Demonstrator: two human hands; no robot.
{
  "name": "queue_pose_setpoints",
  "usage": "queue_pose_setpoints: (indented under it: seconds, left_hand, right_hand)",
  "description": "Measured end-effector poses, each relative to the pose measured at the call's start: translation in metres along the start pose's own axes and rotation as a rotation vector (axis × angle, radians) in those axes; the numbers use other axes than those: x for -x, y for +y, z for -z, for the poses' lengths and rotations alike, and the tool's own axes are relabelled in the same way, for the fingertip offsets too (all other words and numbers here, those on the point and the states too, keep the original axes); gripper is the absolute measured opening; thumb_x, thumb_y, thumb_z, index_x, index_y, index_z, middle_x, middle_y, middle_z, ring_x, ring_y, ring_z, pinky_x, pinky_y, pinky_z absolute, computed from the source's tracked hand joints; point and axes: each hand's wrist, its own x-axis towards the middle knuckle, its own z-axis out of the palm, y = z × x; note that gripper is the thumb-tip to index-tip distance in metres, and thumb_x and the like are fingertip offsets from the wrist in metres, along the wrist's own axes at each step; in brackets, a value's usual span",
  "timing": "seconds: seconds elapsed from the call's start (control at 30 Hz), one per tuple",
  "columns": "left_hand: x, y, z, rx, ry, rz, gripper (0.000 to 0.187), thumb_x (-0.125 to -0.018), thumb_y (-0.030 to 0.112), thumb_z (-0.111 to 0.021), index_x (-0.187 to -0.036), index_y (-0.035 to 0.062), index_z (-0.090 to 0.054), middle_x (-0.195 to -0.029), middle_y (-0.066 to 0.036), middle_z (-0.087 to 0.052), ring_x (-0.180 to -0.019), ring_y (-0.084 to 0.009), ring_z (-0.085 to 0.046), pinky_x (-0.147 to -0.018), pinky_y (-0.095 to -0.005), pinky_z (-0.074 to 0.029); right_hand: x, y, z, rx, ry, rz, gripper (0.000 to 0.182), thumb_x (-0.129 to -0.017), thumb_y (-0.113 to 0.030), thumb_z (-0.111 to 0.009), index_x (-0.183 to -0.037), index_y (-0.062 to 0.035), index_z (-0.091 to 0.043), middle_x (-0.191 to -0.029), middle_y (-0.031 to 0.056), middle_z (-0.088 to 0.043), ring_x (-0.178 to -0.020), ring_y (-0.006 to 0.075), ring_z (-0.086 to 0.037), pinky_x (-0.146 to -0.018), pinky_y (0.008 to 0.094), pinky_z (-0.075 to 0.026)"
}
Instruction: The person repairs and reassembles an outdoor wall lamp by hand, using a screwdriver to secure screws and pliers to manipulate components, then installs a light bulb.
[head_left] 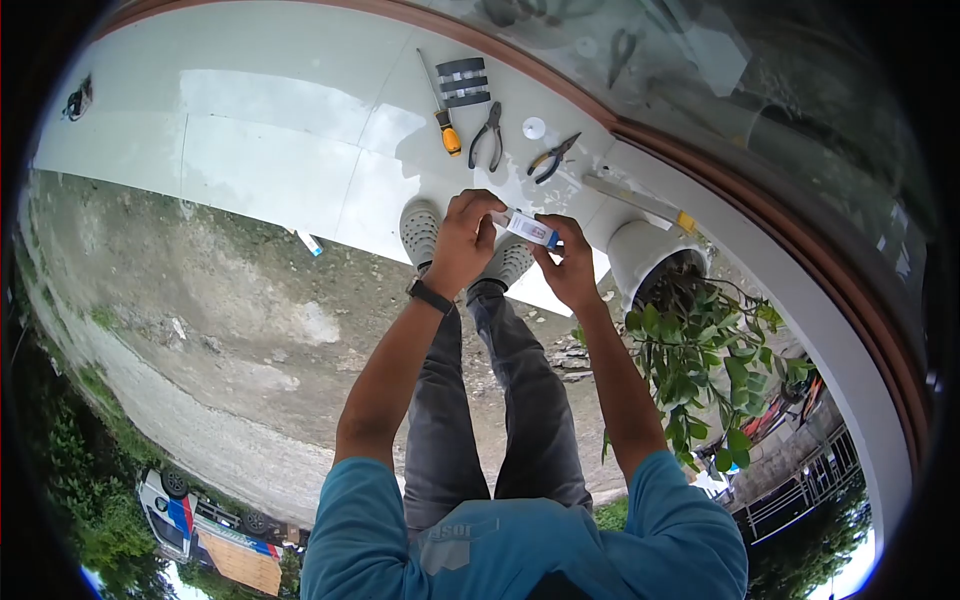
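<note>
A small white and blue box is held level between my two hands, above my shoes. My left hand, with a dark watch at the wrist, pinches the box's left end. The fingers of my right hand close on its blue right end. On the pale tiles beyond lie a yellow-handled screwdriver, a black and clear strip pack, grey-handled pliers, a small white disc and needle-nose pliers.
To the right stands a white pot with a leafy plant, near a long flat tool with a yellow end. A brown-framed glass pane borders the tiles. Rough ground lies left, with a parked truck beyond.
</note>
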Motion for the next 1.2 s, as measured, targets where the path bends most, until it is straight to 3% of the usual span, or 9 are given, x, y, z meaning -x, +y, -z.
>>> queue_pose_setpoints:
  seconds: [0.07,0.17,0.27,0.4,0.5,0.6,0.73,0.87,1.2]
  left_hand:
    - [0.003,-0.009,-0.008,0.553,-0.117,0.425,0.015,-0.099,0.008,-0.055,-0.109,0.0057,-0.065,-0.114,-0.004,-0.068,-0.1,-0.0159,-0.067,-0.084,-0.034,-0.056]
    - [-0.003,-0.008,-0.014,0.733,-0.147,0.617,0.025,-0.104,0.021,-0.049,-0.113,0.0054,-0.065,-0.108,-0.004,-0.067,-0.101,-0.0152,-0.065,-0.087,-0.0345,-0.056]
    - [0.0,-0.014,-0.033,1.101,-0.149,0.614,0.033,-0.108,0.028,-0.04,-0.12,0.0052,-0.061,-0.12,-0.007,-0.066,-0.104,-0.0182,-0.064,-0.092,-0.0349,-0.053]
    - [0.0,-0.008,-0.046,1.146,-0.118,0.579,0.032,-0.108,0.03,-0.044,-0.119,0.0042,-0.06,-0.117,-0.009,-0.065,-0.102,-0.0184,-0.065,-0.091,-0.0352,-0.055]
    - [0.001,-0.008,-0.055,1.183,-0.173,0.584,0.033,-0.109,0.032,-0.045,-0.115,0.0035,-0.061,-0.114,-0.008,-0.064,-0.1,-0.0183,-0.065,-0.085,-0.0361,-0.058]
    - [-0.002,-0.01,-0.063,1.312,-0.236,0.592,0.032,-0.109,0.031,-0.046,-0.115,0.0039,-0.06,-0.111,-0.008,-0.064,-0.096,-0.0185,-0.068,-0.079,-0.0338,-0.058]
    - [-0.005,0.0,-0.063,1.32,-0.167,0.597,0.026,-0.109,0.027,-0.047,-0.118,0.0046,-0.057,-0.108,-0.007,-0.064,-0.094,-0.018,-0.069,-0.071,-0.0302,-0.06]
    - [-0.007,0.008,-0.073,1.319,-0.11,0.553,0.02,-0.106,0.018,-0.05,-0.12,0.0046,-0.056,-0.108,-0.006,-0.064,-0.09,-0.0168,-0.069,-0.068,-0.0292,-0.062]
    - [-0.005,0.046,-0.067,0.781,-0.198,0.227,0.026,-0.098,0.002,-0.065,-0.124,0.0021,-0.06,-0.107,-0.006,-0.071,-0.092,-0.0117,-0.071,-0.069,-0.0246,-0.061]
  right_hand:
    - [0.003,-0.015,0.009,0.141,0.055,0.098,0.048,-0.084,0.003,-0.075,-0.129,-0.0077,-0.063,-0.118,0.0145,-0.06,-0.1,0.0288,-0.068,-0.077,0.0374,-0.057]
    - [0.011,-0.044,0.009,0.247,0.072,0.117,0.051,-0.08,0.002,-0.077,-0.128,-0.0081,-0.064,-0.116,0.0146,-0.058,-0.095,0.0315,-0.067,-0.077,0.0394,-0.055]
    - [0.014,-0.059,0.004,0.329,0.114,0.138,0.05,-0.081,0.001,-0.077,-0.128,-0.0078,-0.064,-0.113,0.0144,-0.057,-0.091,0.0296,-0.066,-0.075,0.0379,-0.056]
    - [0.017,-0.063,0.008,0.264,0.155,0.025,0.047,-0.082,-0.003,-0.08,-0.127,-0.0065,-0.065,-0.113,0.0129,-0.06,-0.086,0.023,-0.065,-0.063,0.0329,-0.054]
    - [0.016,-0.068,0.008,0.173,0.144,-0.074,0.045,-0.085,-0.003,-0.076,-0.128,-0.0053,-0.062,-0.112,0.015,-0.059,-0.089,0.0301,-0.065,-0.074,0.0406,-0.056]
    - [0.017,-0.057,0.007,0.282,0.229,0.099,0.044,-0.088,-0.005,-0.075,-0.13,-0.0035,-0.061,-0.116,0.0164,-0.058,-0.097,0.032,-0.063,-0.08,0.0426,-0.055]
    - [0.016,-0.071,0.012,0.42,0.341,0.2,0.041,-0.095,-0.005,-0.07,-0.131,0.0013,-0.05,-0.12,0.0207,-0.056,-0.11,0.0284,-0.058,-0.091,0.0385,-0.05]
    - [0.016,-0.041,0.0,-0.124,0.486,0.12,0.044,-0.099,-0.008,-0.068,-0.125,-0.0013,-0.032,-0.121,0.0158,-0.053,-0.105,0.0191,-0.059,-0.083,0.0286,-0.051]
    - [0.007,0.006,0.036,-1.028,0.555,-0.204,0.019,-0.103,-0.017,-0.064,-0.114,-0.0084,-0.051,-0.107,0.009,-0.067,-0.095,0.0199,-0.072,-0.081,0.0386,-0.066]
